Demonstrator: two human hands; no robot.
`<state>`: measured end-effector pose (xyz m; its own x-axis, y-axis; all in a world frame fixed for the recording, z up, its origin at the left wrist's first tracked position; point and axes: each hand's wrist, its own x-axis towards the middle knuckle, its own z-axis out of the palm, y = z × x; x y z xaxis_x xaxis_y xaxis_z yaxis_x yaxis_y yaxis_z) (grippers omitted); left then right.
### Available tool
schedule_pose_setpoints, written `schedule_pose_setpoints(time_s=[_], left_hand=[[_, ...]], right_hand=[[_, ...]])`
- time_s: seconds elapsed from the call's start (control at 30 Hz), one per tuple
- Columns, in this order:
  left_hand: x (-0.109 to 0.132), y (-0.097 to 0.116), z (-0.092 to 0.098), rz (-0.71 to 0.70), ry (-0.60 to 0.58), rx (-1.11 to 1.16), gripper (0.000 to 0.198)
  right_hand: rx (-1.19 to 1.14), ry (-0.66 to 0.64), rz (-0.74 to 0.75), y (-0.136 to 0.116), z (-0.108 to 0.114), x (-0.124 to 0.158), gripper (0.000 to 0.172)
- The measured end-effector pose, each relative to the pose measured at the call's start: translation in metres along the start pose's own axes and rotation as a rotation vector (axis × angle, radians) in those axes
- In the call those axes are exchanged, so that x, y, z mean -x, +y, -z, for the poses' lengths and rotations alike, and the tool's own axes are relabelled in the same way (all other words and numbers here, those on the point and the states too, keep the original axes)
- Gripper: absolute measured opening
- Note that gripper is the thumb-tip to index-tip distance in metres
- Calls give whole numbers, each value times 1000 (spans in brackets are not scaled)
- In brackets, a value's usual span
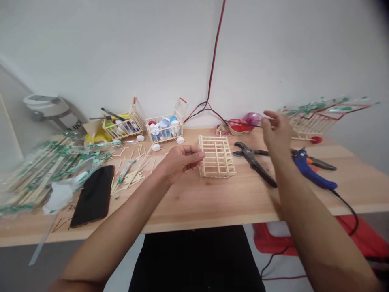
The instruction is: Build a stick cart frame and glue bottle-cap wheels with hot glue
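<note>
My left hand (185, 161) is closed at the left side of a small basket frame (216, 156) made of thin wooden sticks, thumb and fingertips on its edge. The frame rests on the wooden table. Raised above the table at the right, my right hand (277, 132) has its fingers bent together around the end of a thin dark stick (251, 124). This stick reaches left across a shallow bowl of red stuff (239, 127); whether it is a brush I cannot make out. Black-handled pliers (255, 162) lie between the frame and my right arm.
Small stick carts (165, 129) with white wheels stand along the wall, another cart (316, 121) at the right. A blue glue gun (313, 172) lies right of my arm. Loose sticks (130, 178), a black phone (93, 196) and wrapped stick bundles (39, 174) fill the left.
</note>
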<state>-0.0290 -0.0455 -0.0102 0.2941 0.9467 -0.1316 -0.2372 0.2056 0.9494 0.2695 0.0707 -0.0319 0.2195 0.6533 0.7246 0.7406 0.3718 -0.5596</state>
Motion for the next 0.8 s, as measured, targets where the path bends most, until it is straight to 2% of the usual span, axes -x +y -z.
schedule_pose_setpoints(time_s=[0.1, 0.17, 0.3, 0.5, 0.63, 0.8], left_hand=[[-2, 5, -3, -18, 28, -83, 39], [-3, 8, -5, -25, 44, -136, 38], [-9, 11, -9, -10, 91, -245, 37], [-16, 11, -22, -25, 220, -404, 32], [-17, 13, -29, -44, 240, -480, 32], [-20, 15, -30, -29, 294, -505, 36]], right_hand=[[-76, 7, -17, -3, -37, 5, 31], [-127, 4, 7, -7, -47, 12, 27], [-169, -70, 94, -12, -44, 26, 23], [-194, -128, 72, -10, -42, 30, 24], [-213, -166, 78, -8, -46, 31, 22], [-220, -184, 97, -7, -49, 32, 21]])
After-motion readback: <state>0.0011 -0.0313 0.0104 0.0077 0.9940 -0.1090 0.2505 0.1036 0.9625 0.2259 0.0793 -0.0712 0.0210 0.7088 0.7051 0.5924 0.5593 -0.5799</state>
